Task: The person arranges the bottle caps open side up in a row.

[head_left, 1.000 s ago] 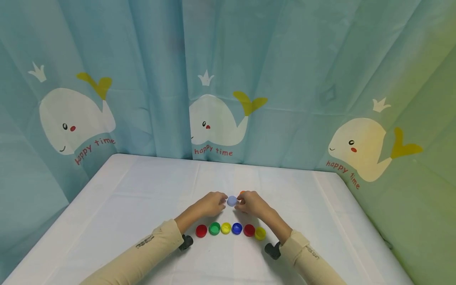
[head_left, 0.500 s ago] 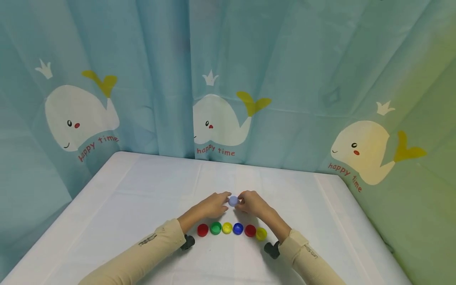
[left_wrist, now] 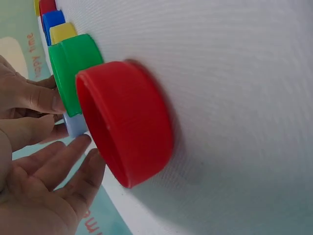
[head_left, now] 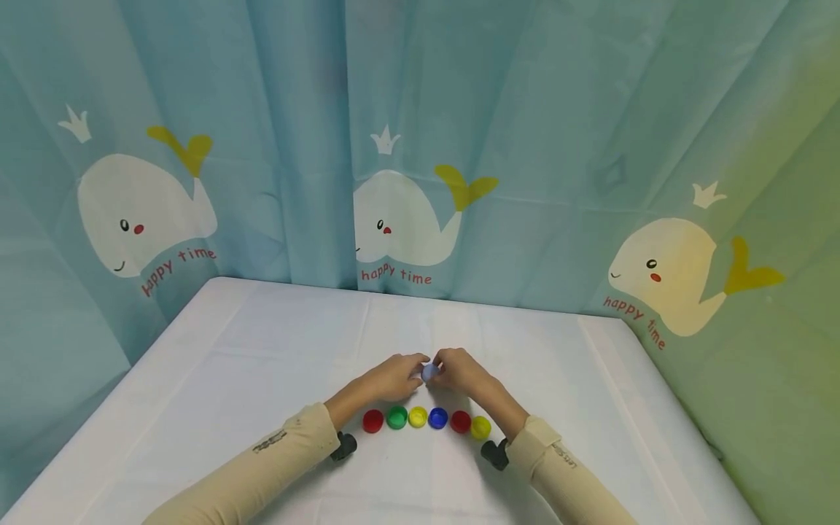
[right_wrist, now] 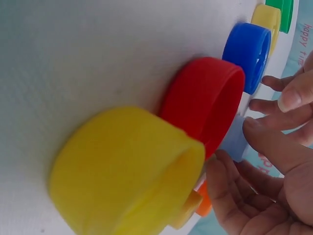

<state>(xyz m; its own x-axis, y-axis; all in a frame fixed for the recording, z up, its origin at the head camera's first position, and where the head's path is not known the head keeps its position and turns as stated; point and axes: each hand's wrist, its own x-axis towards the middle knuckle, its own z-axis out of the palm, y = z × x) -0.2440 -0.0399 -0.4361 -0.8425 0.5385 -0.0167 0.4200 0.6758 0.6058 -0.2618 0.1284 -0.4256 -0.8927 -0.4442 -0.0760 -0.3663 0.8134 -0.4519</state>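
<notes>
A pale lavender-blue bottle cap point(head_left: 429, 372) is between the two hands, tilted, beyond the row of caps. My right hand point(head_left: 461, 370) pinches this cap point(right_wrist: 234, 139) between thumb and fingers. Facing it from the other side, my left hand point(head_left: 396, 377) has its fingers spread around the cap; whether a fingertip touches it I cannot tell. Nearer me lies a row of bottle caps, hollow side up: red point(head_left: 372, 421), green point(head_left: 397, 417), yellow point(head_left: 418, 417), blue point(head_left: 437, 418), a second red cap point(head_left: 461, 421) and a second yellow cap point(head_left: 481, 428).
In the right wrist view, an orange cap point(right_wrist: 204, 199) and a pale yellow-orange piece point(right_wrist: 186, 210) show past the near yellow cap. The white table point(head_left: 275, 350) ends at a blue-green curtain point(head_left: 551, 146) printed with whales. Black wrist cameras point(head_left: 495, 454) hang under both wrists.
My left hand has moved right, its fingers now around the pale cap. The cap has tilted in my right hand, which has shifted slightly left. The orange item has become hidden in the head view.
</notes>
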